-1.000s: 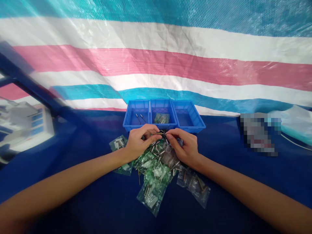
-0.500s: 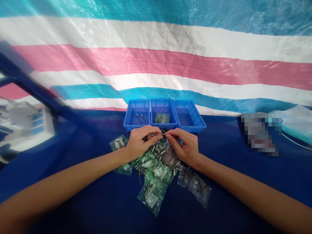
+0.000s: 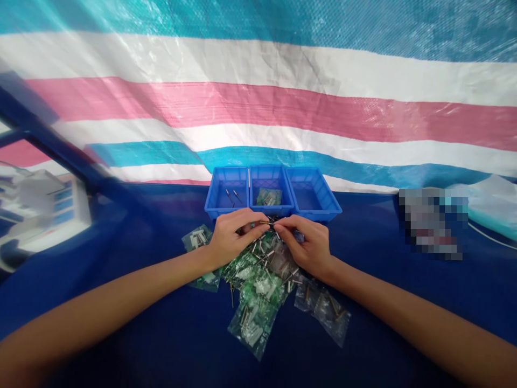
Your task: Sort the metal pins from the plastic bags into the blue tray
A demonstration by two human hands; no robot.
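My left hand and my right hand meet above a heap of small clear bags and loose metal pins on a dark blue table. Both hands pinch the same thin brass-coloured pin, one at each end, fingertips pressed together. Just beyond the hands stand three blue trays: the left tray holds two loose pins, the middle tray holds a small bag, and the right tray shows nothing inside.
A striped pink, white and teal tarp hangs behind the table. One bag lies apart at the lower right of the heap. A white device stands at the far left, and a blurred patch lies at the right.
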